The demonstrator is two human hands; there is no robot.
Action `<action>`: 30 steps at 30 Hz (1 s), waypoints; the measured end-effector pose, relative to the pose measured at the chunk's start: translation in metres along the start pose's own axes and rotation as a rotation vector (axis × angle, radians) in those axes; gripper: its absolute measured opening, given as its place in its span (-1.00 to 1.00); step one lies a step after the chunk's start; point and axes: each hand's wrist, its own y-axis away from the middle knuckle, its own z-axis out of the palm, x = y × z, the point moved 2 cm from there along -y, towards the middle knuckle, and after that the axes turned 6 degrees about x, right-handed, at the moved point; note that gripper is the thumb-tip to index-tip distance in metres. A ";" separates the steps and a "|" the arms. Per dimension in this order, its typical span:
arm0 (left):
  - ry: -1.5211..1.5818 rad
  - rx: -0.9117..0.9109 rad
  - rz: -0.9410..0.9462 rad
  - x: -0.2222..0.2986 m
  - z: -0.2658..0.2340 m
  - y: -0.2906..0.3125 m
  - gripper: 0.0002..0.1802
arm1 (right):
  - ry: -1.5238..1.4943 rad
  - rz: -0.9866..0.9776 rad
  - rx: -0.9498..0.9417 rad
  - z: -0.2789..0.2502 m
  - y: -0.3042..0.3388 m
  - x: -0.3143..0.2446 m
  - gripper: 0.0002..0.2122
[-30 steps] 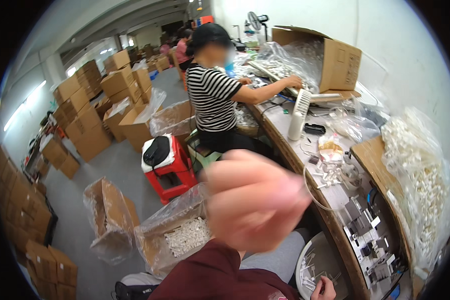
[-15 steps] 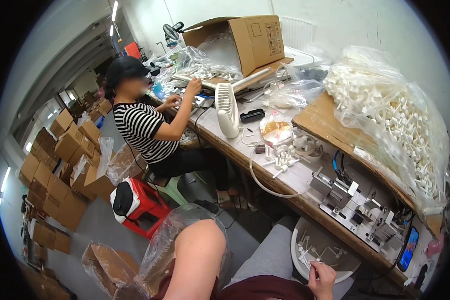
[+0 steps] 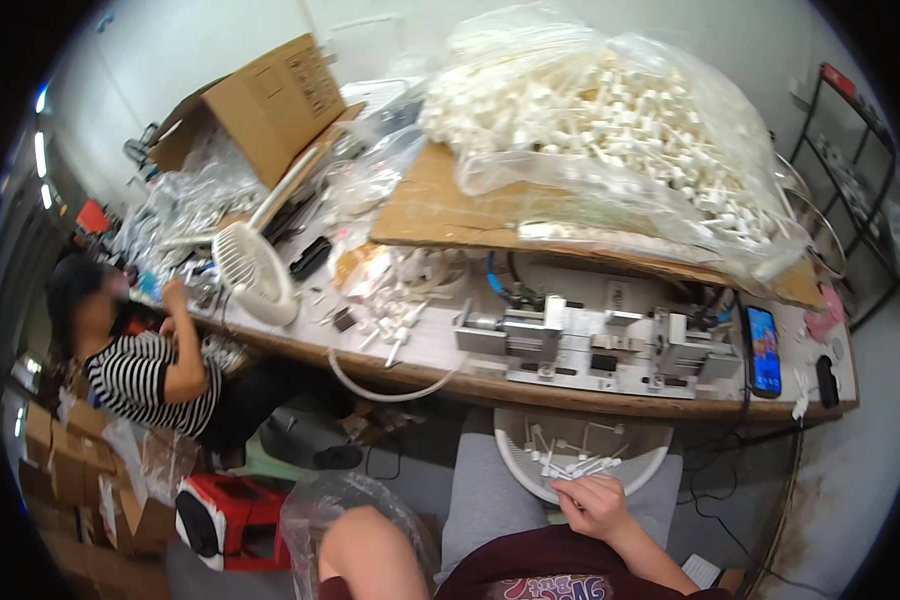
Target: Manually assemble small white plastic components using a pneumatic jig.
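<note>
Now the view has swung round, so the boxy silver metal fixture (image 3: 535,338) stands squarely beyond the round white plastic basin (image 3: 508,456) | left hand gone from sight, state unknown | right hand (image 3: 597,507) curled at basin's near rim, beside slim white plastic stemmed pieces (image 3: 582,468) inside; can't tell whether gripping

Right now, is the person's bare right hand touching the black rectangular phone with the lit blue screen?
Apart. The head view shows the brown table edge between the right hand and the phone.
</note>
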 end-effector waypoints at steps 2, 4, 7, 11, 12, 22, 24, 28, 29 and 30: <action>-0.271 0.094 0.304 -0.026 -0.005 0.041 -0.88 | -0.010 -0.081 0.081 -0.012 -0.015 -0.005 -0.81; -0.562 0.201 0.588 -0.047 -0.006 0.083 -0.86 | 0.083 -0.152 0.237 -0.037 -0.039 -0.009 -0.77; -0.750 -0.460 0.203 0.021 -0.081 0.145 -0.62 | 0.238 -0.204 0.426 -0.092 -0.074 0.000 -0.70; -0.881 -1.208 -0.650 -0.024 -0.103 0.161 -0.43 | 0.327 -0.202 0.529 -0.130 -0.137 0.021 -0.74; -0.889 -1.228 -0.715 -0.050 -0.099 0.163 -0.45 | 0.370 -0.186 0.520 -0.139 -0.152 0.032 -0.73; -0.852 -1.865 -1.083 -0.211 -0.129 0.263 -0.61 | 0.529 0.232 -0.107 -0.126 -0.242 0.107 -0.66; -0.766 -1.771 -0.998 -0.203 -0.157 0.264 -0.68 | 0.505 0.124 -0.006 -0.137 -0.222 0.116 -0.65; -0.943 -1.659 -1.269 -0.199 -0.196 0.238 -0.72 | 0.378 0.211 -0.045 -0.176 -0.212 0.144 -0.64; -0.973 -1.652 -1.307 -0.201 -0.209 0.233 -0.70 | 0.344 0.279 -0.102 -0.183 -0.215 0.146 -0.64; -1.004 -1.633 -1.341 -0.207 -0.220 0.231 -0.68 | 0.359 0.240 -0.116 -0.187 -0.218 0.153 -0.63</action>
